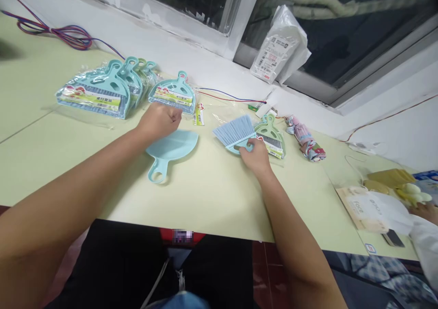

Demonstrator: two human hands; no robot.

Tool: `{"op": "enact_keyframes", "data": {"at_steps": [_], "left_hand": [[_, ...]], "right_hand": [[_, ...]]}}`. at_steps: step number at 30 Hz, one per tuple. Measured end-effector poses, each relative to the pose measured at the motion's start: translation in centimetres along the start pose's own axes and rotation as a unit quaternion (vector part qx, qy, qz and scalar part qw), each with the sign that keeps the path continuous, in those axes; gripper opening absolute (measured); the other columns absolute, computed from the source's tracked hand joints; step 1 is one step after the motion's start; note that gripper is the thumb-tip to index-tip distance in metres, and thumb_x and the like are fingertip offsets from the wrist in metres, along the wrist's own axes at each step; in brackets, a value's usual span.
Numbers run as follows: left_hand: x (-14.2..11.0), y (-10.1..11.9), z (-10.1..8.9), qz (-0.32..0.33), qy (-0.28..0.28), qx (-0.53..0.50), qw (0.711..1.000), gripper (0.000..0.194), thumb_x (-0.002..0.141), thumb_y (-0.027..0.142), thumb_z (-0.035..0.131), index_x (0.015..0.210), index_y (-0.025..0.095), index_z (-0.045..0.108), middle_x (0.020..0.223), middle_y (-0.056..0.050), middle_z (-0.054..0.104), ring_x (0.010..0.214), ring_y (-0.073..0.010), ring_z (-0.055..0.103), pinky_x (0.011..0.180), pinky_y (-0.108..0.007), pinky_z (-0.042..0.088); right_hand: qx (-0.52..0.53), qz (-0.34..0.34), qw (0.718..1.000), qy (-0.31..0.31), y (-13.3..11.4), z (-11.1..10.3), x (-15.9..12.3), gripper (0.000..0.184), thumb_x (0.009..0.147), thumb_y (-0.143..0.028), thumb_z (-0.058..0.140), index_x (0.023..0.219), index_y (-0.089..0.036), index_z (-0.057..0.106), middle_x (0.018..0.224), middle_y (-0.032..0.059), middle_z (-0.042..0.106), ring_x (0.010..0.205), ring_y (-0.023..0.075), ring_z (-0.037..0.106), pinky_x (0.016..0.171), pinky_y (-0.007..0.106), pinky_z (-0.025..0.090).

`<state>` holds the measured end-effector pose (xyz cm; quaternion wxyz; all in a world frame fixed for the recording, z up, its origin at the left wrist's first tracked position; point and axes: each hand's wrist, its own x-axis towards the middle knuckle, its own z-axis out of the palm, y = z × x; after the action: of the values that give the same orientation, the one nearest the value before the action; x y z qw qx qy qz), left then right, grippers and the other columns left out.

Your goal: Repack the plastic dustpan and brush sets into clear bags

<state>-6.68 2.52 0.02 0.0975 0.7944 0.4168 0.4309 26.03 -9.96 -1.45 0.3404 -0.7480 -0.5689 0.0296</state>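
My right hand (255, 156) has its fingers clamped on the handle of a small pale-blue brush (236, 133) (bristles fanned away from me) lying on the table (212, 195), while my left hand (159, 120), fingers curled together, rests at the far edge of the matching blue dustpan (171, 151).

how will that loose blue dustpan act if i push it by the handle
The dustpan looks like thin moulded plastic, so probably light and stiff. Lying flat on the smooth table, it would likely slide and swivel, not tip.

Both hands reach forward: left hand (160, 120) fisted, right hand (255, 156) curled, gripping.
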Motion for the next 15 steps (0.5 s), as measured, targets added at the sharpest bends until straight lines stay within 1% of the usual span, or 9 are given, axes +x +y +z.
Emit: {"op": "enact_keyframes", "data": {"at_steps": [1,3,5,8,10,11,12,15], "left_hand": [[-0.3,-0.5,0.0,-0.002,-0.008,-0.006,1.000,0.052,0.085,0.030,0.058,0.052,0.022,0.018,0.055,0.002,0.014,0.054,-0.0156,0.014,0.061,-0.036,0.018],[-0.4,-1.0,-0.3,-0.014,-0.016,-0.017,1.000,0.051,0.082,0.028,0.062,0.051,0.022,0.022,0.054,0.002,0.016,0.053,-0.0156,0.017,0.062,-0.035,0.021],[-0.3,-1.0,-0.9,-0.031,-0.026,-0.017,0.999,0.047,0.080,0.027,0.065,0.051,0.022,0.028,0.053,0.002,0.021,0.052,-0.0165,0.027,0.063,-0.034,0.027],[0.2,-0.8,-1.7,-0.052,-0.042,-0.008,0.998,0.031,0.077,0.029,0.068,0.056,0.024,0.046,0.056,-0.001,0.040,0.063,-0.0211,0.048,0.071,-0.033,0.036],[0.4,-1.0,-2.0,-0.043,-0.061,0.000,0.997,0.017,0.076,0.034,0.069,0.068,0.024,0.058,0.068,-0.004,0.055,0.076,-0.0251,0.057,0.077,-0.033,0.040],[0.4,-1.1,-2.0,-0.030,-0.081,0.008,0.996,0.014,0.075,0.037,0.069,0.075,0.024,0.063,0.078,-0.006,0.062,0.084,-0.0271,0.060,0.081,-0.034,0.041],[0.4,-1.3,-1.9,-0.016,-0.109,0.021,0.994,0.018,0.075,0.040,0.068,0.084,0.024,0.066,0.088,-0.008,0.066,0.093,-0.0292,0.061,0.086,-0.035,0.042],[0.2,-1.7,-1.9,0.016,-0.220,0.081,0.972,0.040,0.079,0.050,0.062,0.108,0.023,0.068,0.112,-0.010,0.068,0.114,-0.0328,0.059,0.095,-0.037,0.043]], "right_hand": [[0.015,0.009,1.000,0.004,0.0,0.0,0.1,0.031,0.071,-0.034,0.065,0.097,-0.017,0.064,0.106,0.0138,0.064,0.106,0.0310,0.059,0.095,0.043,0.048],[0.056,0.043,0.998,0.002,-0.2,0.0,0.2,0.033,0.069,-0.038,0.069,0.095,-0.019,0.064,0.096,0.0095,0.064,0.097,0.0296,0.061,0.084,0.041,0.050],[0.109,0.084,0.990,-0.007,-0.5,0.0,0.2,0.036,0.068,-0.043,0.071,0.095,-0.020,0.063,0.084,0.0044,0.062,0.083,0.0261,0.061,0.071,0.037,0.050],[0.192,0.141,0.971,-0.024,-1.2,0.0,0.1,0.042,0.068,-0.049,0.073,0.098,-0.021,0.062,0.072,-0.0021,0.056,0.064,0.0203,0.057,0.057,0.032,0.046],[0.239,0.171,0.955,-0.036,-1.6,-0.1,0.0,0.045,0.067,-0.051,0.074,0.098,-0.021,0.062,0.070,-0.0041,0.055,0.056,0.0171,0.055,0.053,0.031,0.043],[0.259,0.181,0.948,-0.037,-1.8,-0.1,-0.1,0.046,0.066,-0.050,0.075,0.099,-0.021,0.062,0.071,-0.0046,0.055,0.054,0.0158,0.054,0.052,0.030,0.043],[0.276,0.187,0.942,-0.034,-2.0,-0.1,-0.2,0.046,0.065,-0.049,0.076,0.099,-0.021,0.062,0.072,-0.0049,0.056,0.052,0.0146,0.054,0.052,0.030,0.042],[0.301,0.193,0.934,-0.025,-2.2,0.0,-0.4,0.046,0.064,-0.046,0.079,0.099,-0.021,0.063,0.073,-0.0055,0.056,0.051,0.0129,0.054,0.052,0.029,0.043]]}}
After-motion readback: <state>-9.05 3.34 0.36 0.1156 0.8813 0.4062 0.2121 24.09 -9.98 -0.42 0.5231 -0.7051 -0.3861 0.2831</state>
